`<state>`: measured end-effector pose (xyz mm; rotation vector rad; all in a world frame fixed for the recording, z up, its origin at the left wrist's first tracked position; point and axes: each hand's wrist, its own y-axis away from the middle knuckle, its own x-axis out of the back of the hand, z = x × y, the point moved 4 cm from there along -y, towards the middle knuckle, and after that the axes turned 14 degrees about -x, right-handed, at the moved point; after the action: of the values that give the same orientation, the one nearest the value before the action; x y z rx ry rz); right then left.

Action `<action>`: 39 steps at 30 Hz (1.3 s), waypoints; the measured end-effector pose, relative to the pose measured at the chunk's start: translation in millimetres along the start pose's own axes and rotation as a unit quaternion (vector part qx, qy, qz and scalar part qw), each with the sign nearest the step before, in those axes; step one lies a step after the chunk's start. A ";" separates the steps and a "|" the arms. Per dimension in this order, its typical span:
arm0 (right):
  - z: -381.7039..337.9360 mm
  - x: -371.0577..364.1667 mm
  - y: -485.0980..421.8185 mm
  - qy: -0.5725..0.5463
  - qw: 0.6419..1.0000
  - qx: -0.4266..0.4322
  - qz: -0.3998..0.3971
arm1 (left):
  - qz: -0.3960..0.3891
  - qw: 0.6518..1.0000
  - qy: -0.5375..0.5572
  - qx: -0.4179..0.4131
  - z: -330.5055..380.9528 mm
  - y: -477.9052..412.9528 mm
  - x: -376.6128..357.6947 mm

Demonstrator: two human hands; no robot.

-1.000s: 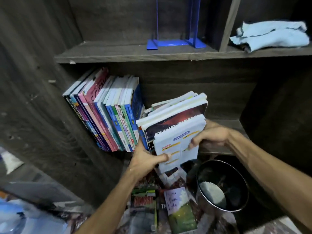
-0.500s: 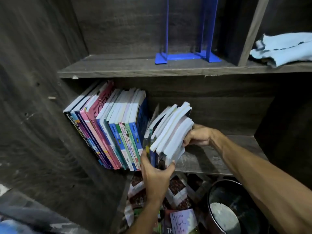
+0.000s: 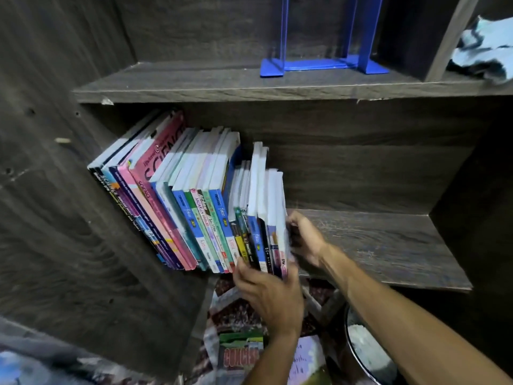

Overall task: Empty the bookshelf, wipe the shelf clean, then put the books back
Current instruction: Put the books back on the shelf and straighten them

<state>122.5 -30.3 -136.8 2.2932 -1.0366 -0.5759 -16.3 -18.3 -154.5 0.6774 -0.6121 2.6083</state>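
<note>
A small batch of books (image 3: pixel 261 218) is standing nearly upright on the lower shelf (image 3: pixel 388 245), spines facing out, touching the right end of the row of books (image 3: pixel 172 207) that is leaning left against the bookcase's side wall. The left hand (image 3: pixel 270 295) is reaching up from below the shelf's front edge, forearm angling in from the bottom. Its thumb is lying at the left of the batch's spines and its fingers are wrapping the lower right, so it is gripping the batch at its foot. The right hand (image 3: pixel 304 240) is coming in over the bare part of the shelf, wrist bent, with its fingers bending against the outermost cover. It is blurred, so whether it is gripping or only pressing cannot be told.

On the upper shelf (image 3: pixel 194 81) a blue bookend (image 3: pixel 322 65) is standing, and a pale blue cloth (image 3: pixel 488 51) is lying crumpled in the compartment to the right of the divider. Below the shelf, loose books (image 3: pixel 241 354) are lying flat on the floor, beside a dark round bin (image 3: pixel 350 341) holding something white.
</note>
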 end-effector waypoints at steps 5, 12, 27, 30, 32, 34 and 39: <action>3.1 -14.7 -11.1 -0.088 0.993 0.061 -0.041 | -0.057 0.994 -0.028 0.087 -11.8 8.4 -25.1; -16.6 -10.6 -20.0 0.013 0.996 0.084 0.006 | -0.121 0.929 0.091 0.339 -7.0 -43.1 -53.0; 2.6 7.7 -11.4 0.100 0.988 0.111 0.030 | -0.296 0.912 0.067 0.274 -15.4 -33.2 -30.0; 16.8 6.7 -6.0 0.095 0.986 0.117 0.064 | -0.264 0.933 0.058 0.237 -18.7 -30.6 -24.8; 25.4 7.5 -2.9 0.096 0.982 0.113 0.115 | -0.287 0.940 0.028 0.185 -21.6 -21.6 -18.8; 42.2 15.1 -6.1 0.078 0.979 0.098 0.163 | -0.275 0.951 0.027 0.141 -25.8 -7.4 -8.5; 98.4 28.0 18.8 0.090 0.960 0.144 0.222 | -0.273 0.959 0.041 0.061 -68.9 27.7 -3.0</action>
<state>72.5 -92.5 -203.5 2.1886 -1.5618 -0.0316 -51.5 -8.1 -219.1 0.6582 -0.1963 2.1507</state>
